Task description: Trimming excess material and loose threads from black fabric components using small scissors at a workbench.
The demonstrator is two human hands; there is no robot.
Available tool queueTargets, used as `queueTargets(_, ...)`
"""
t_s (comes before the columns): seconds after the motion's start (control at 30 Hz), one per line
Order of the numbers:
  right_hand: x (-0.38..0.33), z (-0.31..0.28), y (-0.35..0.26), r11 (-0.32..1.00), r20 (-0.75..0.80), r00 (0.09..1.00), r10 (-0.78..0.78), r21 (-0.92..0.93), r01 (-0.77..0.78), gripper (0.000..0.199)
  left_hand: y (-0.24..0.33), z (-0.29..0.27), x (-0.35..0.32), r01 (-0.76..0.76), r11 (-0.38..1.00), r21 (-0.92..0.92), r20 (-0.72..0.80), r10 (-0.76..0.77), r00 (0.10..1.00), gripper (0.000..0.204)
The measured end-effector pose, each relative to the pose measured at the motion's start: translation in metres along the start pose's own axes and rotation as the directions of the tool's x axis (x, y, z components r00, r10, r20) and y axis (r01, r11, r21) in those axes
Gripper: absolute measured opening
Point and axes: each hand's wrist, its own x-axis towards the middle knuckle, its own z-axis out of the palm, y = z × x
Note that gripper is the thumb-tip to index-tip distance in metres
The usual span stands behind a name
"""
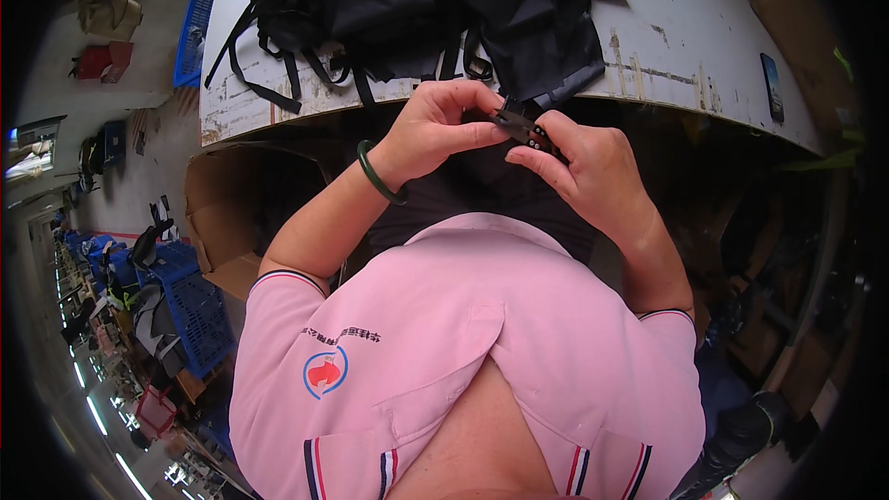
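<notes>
My left hand (440,130) and my right hand (585,159) meet just off the near edge of the white table. Between them is a small black piece (515,120), with a few pale round spots at its right end. Its exact kind is too small and dark to make out. The left thumb and fingers pinch its left end, while the right thumb and curled fingers close on the spotted end. Just beyond the hands, black fabric (537,28) with dangling straps (278,97) lies heaped on the table.
The white table (685,28) has a scuffed, worn top. A phone (772,88) lies near its right edge. At the left stand a blue plastic crate (196,23) and an open cardboard box (218,213). Another blue crate (199,324) is farther down on the left.
</notes>
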Motion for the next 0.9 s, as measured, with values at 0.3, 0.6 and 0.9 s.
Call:
queueTargets(0.3, 0.015, -0.006, 0.023, 0.985, -0.068, 0.993, 0.096, 0.151, -0.085, 0.032, 0.034, -0.052, -0.04, 0.067, 0.791, 0.608, -0.053, -0.044, 0.998, 0.014)
queueTargets(0.6, 0.181, 0.029, 0.136, 0.933, -0.275, 0.936, 0.219, 0.34, -0.119, 0.033, -0.016, -0.197, -0.298, 0.472, -0.428, 0.77, -0.527, -0.844, 0.094, 0.039)
queueTargets(0.9, 0.223, 0.099, 0.055, 0.962, -0.004, 0.999, 0.046, 0.269, -0.043, 0.03, 0.027, -0.13, -0.124, 0.418, 0.319, 0.851, -0.436, -0.015, 0.9, 0.047)
